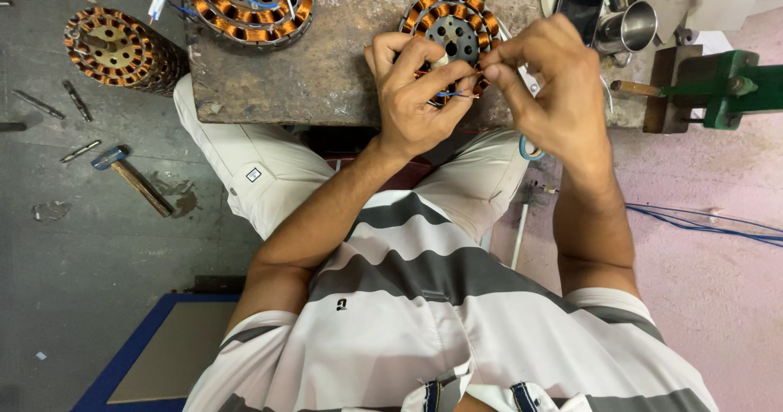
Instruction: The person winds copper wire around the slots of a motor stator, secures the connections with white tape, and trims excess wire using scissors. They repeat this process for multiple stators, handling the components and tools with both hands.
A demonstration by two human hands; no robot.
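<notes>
Far left, on the grey floor (73, 273), you have one stack of copper coils (118, 49) standing alone, with three small metal bits (77, 100) scattered just near of it and a hammer (130, 179) lying further toward you; the floor around these is the widest room on that side. Below that, at the near left corner, a blue-edged mat (155, 355) lies flat. The worn bench (326, 61) begins right of the stack, its near edge running across just above your knees, and one more coil ring (249, 4) sits at its far left with blue and red wires over it. That makes three coil pieces in view, counting the coil ring you work on (453, 28), which lies on the bench close to its near edge, partly hidden by your fingers. Your left hand (416, 94) is pinched on a thin blue wire (449, 95) at that ring's near side, and your right hand (555, 86) meets it, fingertips pressed together on the same wire, so the two hands touch. Right of them, one steel cup (628, 27) stands at the far edge, then one green clamp (722, 86) juts off the bench's right end. Blue cables (710, 224) trail over the pink floor (718, 298) at right.
</notes>
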